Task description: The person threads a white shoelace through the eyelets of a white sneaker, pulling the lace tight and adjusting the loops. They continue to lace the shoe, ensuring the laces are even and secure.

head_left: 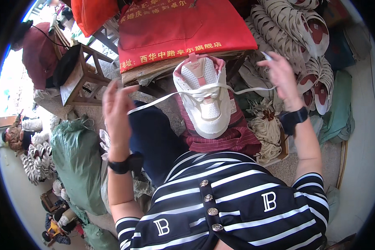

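Observation:
A white sneaker (206, 98) with pink lining rests toe toward me on maroon pinstriped cloth (223, 141) over my lap. Its white shoelace (250, 89) crosses the lower eyelets and stretches out to both sides. My left hand (117, 110), blurred by motion, is closed on one lace end left of the shoe. At the right, raised higher, my right hand (282, 77) grips the other side of the lace. A thin white tip sticks out above its fingers; I cannot tell whether it is the lace's end. Both wrists wear dark bands.
Ahead stands a wooden table (154, 75) draped with a red apron (183, 31). Nested shoe uppers (287, 33) pile up at the right, above a box of loose laces (266, 137). Green sacks (77, 162) lie left. Other people sit at the far left, near a wooden stool (81, 79).

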Motion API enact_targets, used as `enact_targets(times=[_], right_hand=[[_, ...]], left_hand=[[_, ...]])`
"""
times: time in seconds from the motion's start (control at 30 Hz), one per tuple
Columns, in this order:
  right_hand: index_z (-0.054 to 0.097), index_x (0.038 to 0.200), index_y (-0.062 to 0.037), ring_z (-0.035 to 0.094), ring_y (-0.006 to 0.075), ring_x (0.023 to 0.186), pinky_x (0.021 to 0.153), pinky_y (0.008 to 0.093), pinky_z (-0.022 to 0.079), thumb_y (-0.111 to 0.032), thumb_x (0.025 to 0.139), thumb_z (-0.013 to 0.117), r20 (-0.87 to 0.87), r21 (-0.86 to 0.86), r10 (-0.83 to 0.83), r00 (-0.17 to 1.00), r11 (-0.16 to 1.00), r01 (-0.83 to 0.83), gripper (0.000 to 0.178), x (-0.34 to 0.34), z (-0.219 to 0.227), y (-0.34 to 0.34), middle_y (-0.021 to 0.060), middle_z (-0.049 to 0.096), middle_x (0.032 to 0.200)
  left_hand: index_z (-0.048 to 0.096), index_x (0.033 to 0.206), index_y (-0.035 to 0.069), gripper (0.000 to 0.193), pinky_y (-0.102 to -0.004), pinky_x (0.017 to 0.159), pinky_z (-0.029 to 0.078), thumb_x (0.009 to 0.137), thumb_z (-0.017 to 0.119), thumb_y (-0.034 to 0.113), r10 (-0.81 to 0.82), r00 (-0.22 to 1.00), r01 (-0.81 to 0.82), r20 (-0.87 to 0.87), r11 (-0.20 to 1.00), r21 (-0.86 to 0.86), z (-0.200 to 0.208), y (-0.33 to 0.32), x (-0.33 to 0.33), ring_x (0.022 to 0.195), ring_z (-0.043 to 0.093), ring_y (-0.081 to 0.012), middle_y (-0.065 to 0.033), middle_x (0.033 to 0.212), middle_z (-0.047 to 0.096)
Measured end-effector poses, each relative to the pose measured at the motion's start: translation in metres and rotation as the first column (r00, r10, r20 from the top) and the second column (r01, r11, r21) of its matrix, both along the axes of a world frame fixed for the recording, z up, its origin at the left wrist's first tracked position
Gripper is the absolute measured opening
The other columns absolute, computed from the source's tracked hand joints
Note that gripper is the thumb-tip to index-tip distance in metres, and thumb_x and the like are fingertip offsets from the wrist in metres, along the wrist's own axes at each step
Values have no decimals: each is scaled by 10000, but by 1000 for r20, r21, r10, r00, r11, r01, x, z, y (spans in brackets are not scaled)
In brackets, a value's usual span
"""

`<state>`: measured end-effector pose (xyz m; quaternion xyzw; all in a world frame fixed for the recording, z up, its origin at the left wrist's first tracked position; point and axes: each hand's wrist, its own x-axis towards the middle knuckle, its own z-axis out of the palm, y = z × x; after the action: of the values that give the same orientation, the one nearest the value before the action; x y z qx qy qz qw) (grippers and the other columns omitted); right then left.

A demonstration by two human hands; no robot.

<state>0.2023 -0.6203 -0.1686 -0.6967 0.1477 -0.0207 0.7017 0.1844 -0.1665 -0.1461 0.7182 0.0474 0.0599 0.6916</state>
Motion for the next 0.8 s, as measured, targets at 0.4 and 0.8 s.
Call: enact_targets(times=[0.4, 0.8], right_hand=[[659, 1003, -19, 540, 45, 732, 671, 246, 464, -226, 1023, 591, 48, -309, 458, 888, 852, -423, 218, -25, -5, 93, -31, 617, 775], [632, 844, -11, 607, 159, 682, 649, 320, 478, -153, 929, 658, -60, -669, 579, 813, 581, -463, 167, -8, 26, 96, 80, 635, 736]], left_hand=[[632, 1036, 25, 182, -177, 568, 371, 1038, 594, 203, -327, 918, 302, -225, 943, -139, -20, -90, -17, 625, 460, -24, -32, 895, 707], [600, 873, 40, 151, -195, 555, 385, 974, 638, 146, -303, 919, 302, -250, 952, -45, -28, -92, -12, 621, 503, -34, 12, 726, 628]])
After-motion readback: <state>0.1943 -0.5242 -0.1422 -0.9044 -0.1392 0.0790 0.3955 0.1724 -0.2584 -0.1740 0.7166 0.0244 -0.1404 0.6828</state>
